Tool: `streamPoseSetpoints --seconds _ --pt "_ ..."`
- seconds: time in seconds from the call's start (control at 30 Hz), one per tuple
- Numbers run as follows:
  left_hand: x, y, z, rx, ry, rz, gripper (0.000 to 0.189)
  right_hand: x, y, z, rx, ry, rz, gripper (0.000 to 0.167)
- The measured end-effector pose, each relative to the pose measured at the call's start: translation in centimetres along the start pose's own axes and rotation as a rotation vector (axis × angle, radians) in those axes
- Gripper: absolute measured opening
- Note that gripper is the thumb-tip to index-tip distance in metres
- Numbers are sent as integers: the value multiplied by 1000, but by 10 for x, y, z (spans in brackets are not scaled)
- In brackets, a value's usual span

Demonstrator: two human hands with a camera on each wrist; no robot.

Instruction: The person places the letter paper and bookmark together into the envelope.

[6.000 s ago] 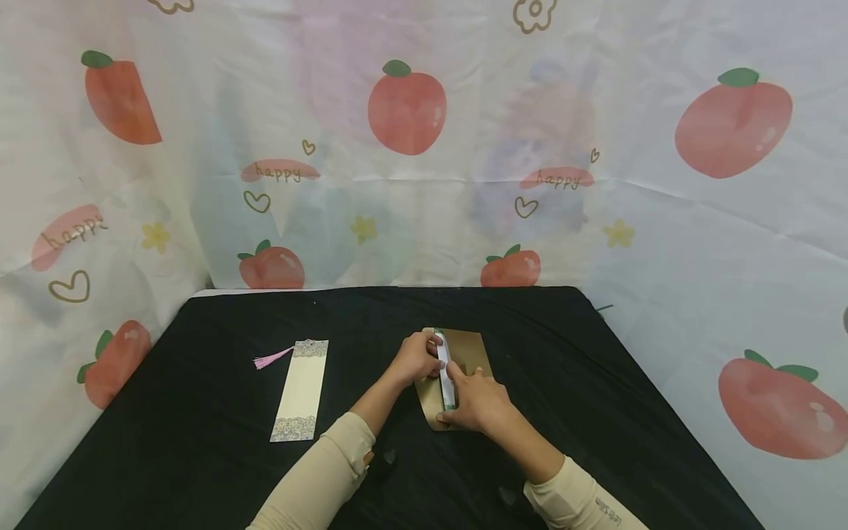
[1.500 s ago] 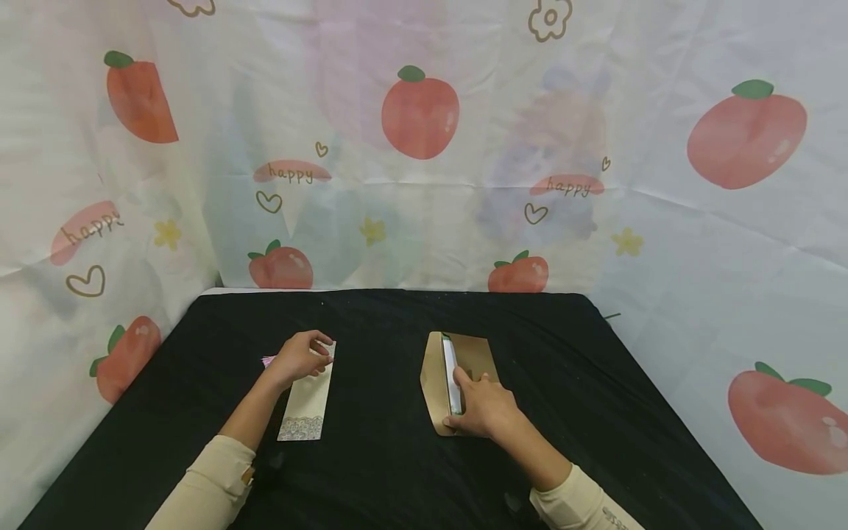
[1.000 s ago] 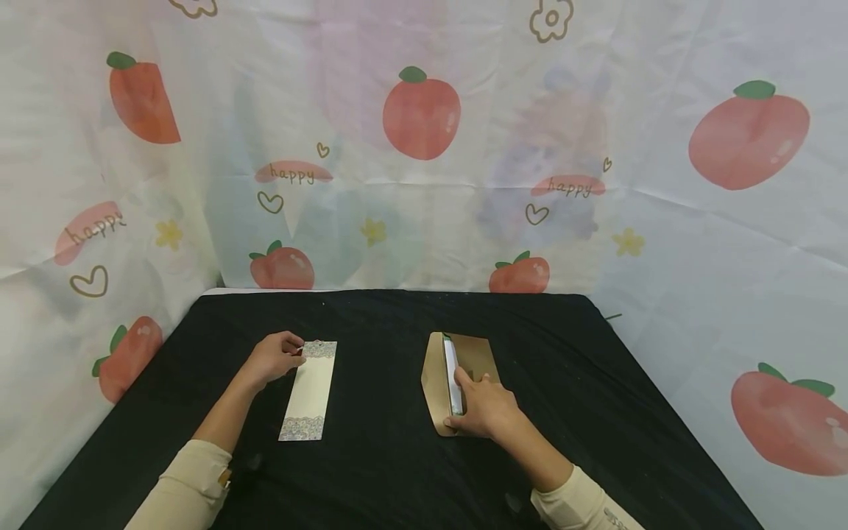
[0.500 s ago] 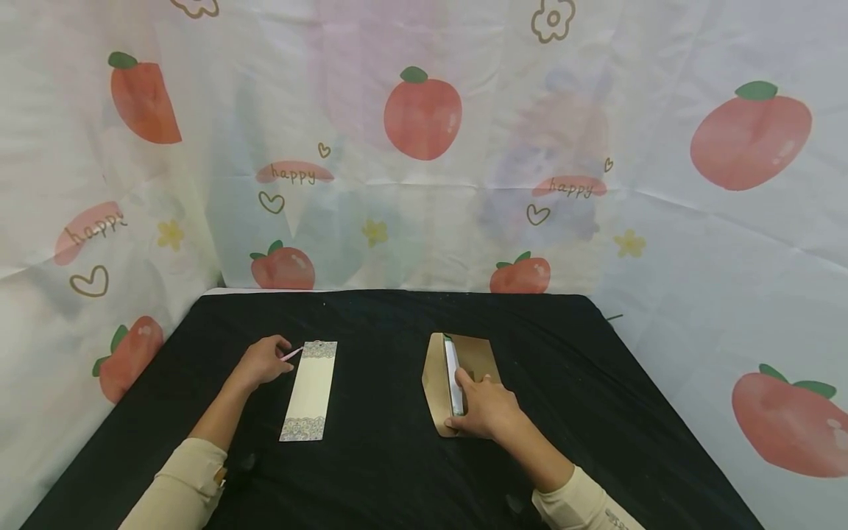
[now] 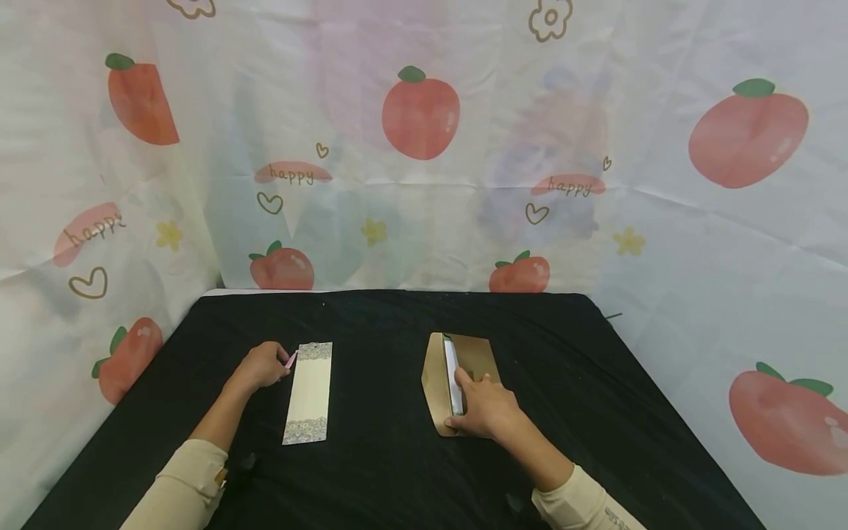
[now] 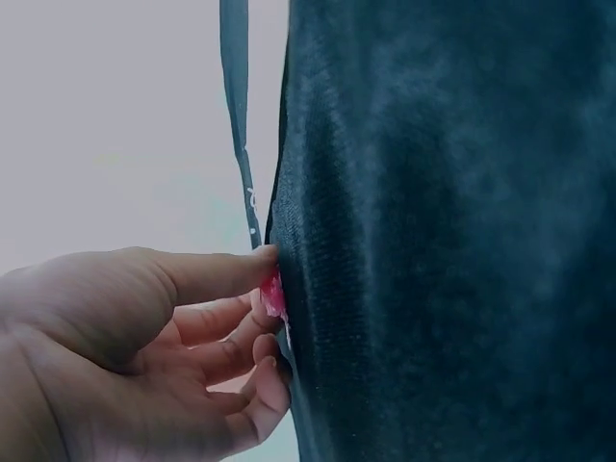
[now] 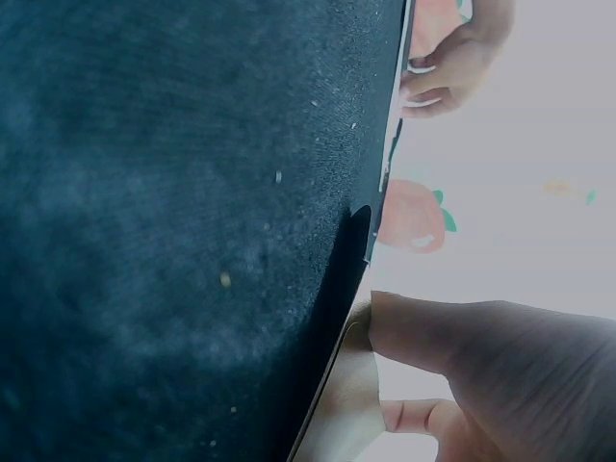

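Note:
A cream bookmark (image 5: 308, 390) with grey lace-patterned ends lies on the black cloth at left. My left hand (image 5: 262, 365) pinches its pink tassel (image 5: 291, 360) just beside the top left corner. In the left wrist view, pink threads (image 6: 273, 295) show between thumb and fingers. At right lies a gold envelope (image 5: 433, 386), its flap folded out to the left, with a white strip (image 5: 453, 372) showing along its mouth. My right hand (image 5: 490, 409) grips the envelope there, thumb at the near corner and index finger at the strip. The right wrist view shows the thumb on the envelope's edge (image 7: 348, 385).
Black cloth (image 5: 377, 368) covers the table, with a stretch of it between bookmark and envelope. White fabric walls (image 5: 344, 118) printed with red fruit stand behind and on both sides.
My left hand left the envelope, reached over the bookmark and took hold of its tassel. The bookmark has just slid slightly left and nearer. My right hand stays on the envelope.

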State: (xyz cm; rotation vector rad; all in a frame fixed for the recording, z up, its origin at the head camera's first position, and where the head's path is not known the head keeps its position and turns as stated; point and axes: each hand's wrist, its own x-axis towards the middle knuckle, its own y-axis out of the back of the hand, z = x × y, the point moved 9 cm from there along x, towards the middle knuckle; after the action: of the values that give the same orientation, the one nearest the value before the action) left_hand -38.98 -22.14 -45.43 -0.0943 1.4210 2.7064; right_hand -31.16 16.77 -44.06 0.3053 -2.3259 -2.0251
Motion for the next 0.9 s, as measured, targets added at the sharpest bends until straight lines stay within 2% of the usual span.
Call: streamPoseSetpoints --seconds 0.17,0.3,0.4,0.5,0.67,0.9 --pt "-2 0 6 -1 -38 0 10 0 -1 0 -1 2 4 74" --pt "-4 -2 14 -34 -69 -15 10 1 -1 0 2 4 3 74" --pt "-5 -2 16 -65 -68 -7 12 1 -1 -1 2 6 0 74" --pt "-4 -1 17 -73 -61 11 16 1 -2 -2 0 8 -2 74" --pt "1 -2 20 -34 -55 24 27 1 -1 -3 -8 11 0 73" --pt "9 -16 28 6 18 -53 41 1 0 -3 -5 13 -3 73"
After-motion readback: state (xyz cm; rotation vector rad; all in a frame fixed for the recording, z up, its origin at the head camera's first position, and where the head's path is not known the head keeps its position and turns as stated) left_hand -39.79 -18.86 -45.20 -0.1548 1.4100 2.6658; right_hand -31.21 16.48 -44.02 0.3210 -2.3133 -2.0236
